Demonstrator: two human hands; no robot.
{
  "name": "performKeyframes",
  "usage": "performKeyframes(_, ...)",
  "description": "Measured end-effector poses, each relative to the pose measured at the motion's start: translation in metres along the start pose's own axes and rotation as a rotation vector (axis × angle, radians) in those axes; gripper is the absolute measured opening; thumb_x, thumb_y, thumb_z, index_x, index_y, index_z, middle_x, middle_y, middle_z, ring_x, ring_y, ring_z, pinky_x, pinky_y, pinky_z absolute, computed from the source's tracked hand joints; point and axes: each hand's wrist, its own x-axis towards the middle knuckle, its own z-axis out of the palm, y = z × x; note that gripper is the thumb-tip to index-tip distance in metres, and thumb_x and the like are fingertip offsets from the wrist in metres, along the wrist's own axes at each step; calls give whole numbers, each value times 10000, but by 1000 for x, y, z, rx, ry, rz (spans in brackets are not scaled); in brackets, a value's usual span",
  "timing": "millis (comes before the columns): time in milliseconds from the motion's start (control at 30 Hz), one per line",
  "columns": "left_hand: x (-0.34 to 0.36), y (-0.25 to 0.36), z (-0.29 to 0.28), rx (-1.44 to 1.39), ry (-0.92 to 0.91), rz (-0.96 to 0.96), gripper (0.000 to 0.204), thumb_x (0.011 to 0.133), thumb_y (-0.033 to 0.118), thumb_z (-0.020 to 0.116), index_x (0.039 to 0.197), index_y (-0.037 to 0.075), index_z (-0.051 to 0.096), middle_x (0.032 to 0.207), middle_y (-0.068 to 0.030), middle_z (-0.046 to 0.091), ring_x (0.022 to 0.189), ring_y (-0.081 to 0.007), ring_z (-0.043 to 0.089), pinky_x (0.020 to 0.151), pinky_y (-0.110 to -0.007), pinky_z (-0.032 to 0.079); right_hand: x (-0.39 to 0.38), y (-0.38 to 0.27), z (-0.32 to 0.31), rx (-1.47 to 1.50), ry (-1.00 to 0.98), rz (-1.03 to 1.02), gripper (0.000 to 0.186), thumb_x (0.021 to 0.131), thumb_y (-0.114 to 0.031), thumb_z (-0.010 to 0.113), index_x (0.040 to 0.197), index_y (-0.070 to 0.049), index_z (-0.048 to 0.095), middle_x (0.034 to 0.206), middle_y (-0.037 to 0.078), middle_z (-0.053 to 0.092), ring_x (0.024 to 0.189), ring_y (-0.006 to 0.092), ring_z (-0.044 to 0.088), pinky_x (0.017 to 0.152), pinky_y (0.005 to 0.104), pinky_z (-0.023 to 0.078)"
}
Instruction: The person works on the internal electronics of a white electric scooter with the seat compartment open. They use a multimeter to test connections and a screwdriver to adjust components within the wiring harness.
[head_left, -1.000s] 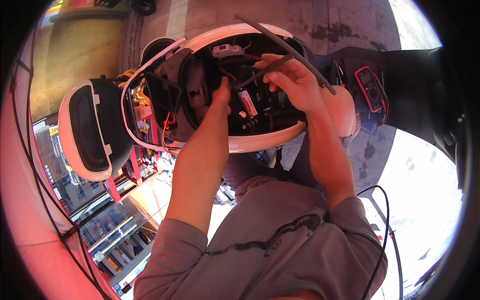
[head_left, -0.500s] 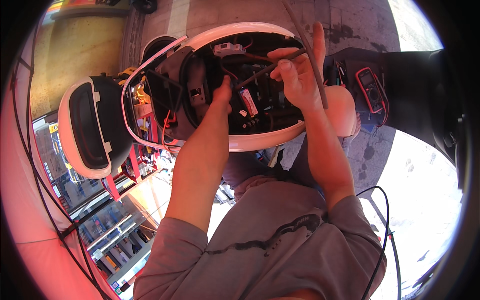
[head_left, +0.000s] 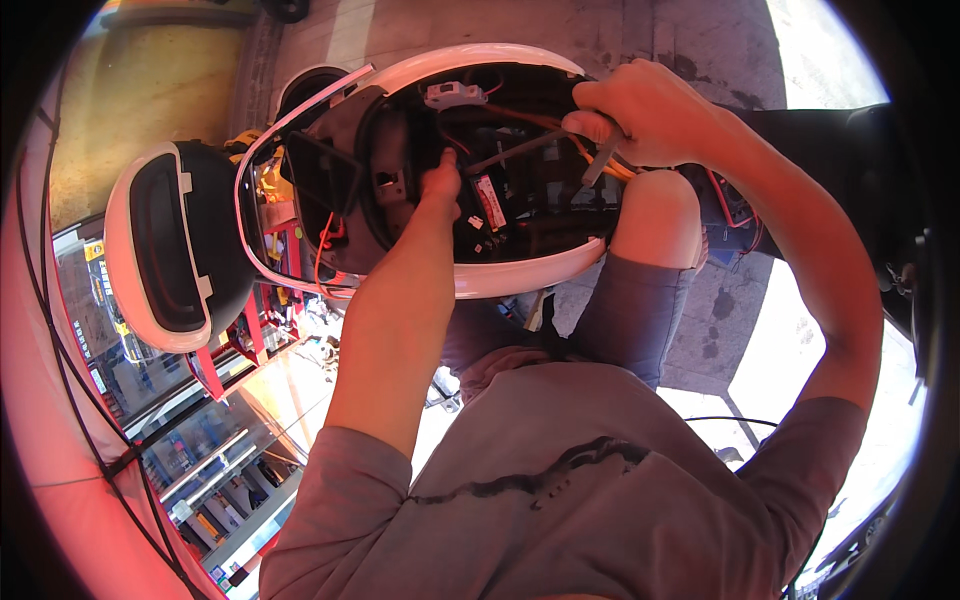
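- Two grips: my right grip [head_left: 640,115] is closed around the crossbar [head_left: 601,165] of a grey T-shaped tool [head_left: 520,150]; my left grip [head_left: 441,182] I cannot tell.
- The tool slants leftward from the right grip, over the white-rimmed compartment [head_left: 525,282].
- I judge it stiff, fairly heavy, best held by the crossbar.

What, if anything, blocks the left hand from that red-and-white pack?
Nothing visible: a dark gap separates the left hand from the red-and-white pack, though shadow hides details. The grey strip in the right hand passes the pack's far end.
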Motion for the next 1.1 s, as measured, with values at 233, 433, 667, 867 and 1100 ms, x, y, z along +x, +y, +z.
performKeyframes(233,26,-11,1,-115,-40,85,716,903,510,560,1322,-61,447,1331,-266,506,1160,-390,556,991,-526,406,20,-2,4,-107,146,-315,184,792,-249,714,756,-90,631,653,90,614,650,337,610,580,434,469)
performKeyframes(433,4,-2,5,-159,19,59,661,891,445,603,1308,-57,496,1359,-213,512,1241,-302,501,1027,-407,384,16,-5,17,292,162,-59,74,733,-64,661,789,-95,624,627,116,593,636,332,602,573,434,452)
performKeyframes(667,-10,3,10,-118,131,126,588,896,401,609,1260,-58,550,1272,-196,589,1159,-276,569,961,-371,437,7,-8,25,552,212,263,118,893,-81,598,967,-20,667,773,158,619,687,282,592,664,343,468)
performKeyframes(867,-10,3,6,-7,126,139,624,882,416,628,1260,-73,543,1282,-211,579,1162,-278,565,967,-376,434,6,-7,38,573,260,447,198,939,-193,588,977,-22,680,785,120,651,684,215,593,676,328,468)
performKeyframes(1100,-2,2,0,-33,-4,24,838,814,515,691,1375,-51,431,1404,-213,471,1295,-323,454,1072,-411,340,5,-4,24,498,155,373,218,887,-260,624,870,-56,698,642,149,607,618,311,596,592,397,462)
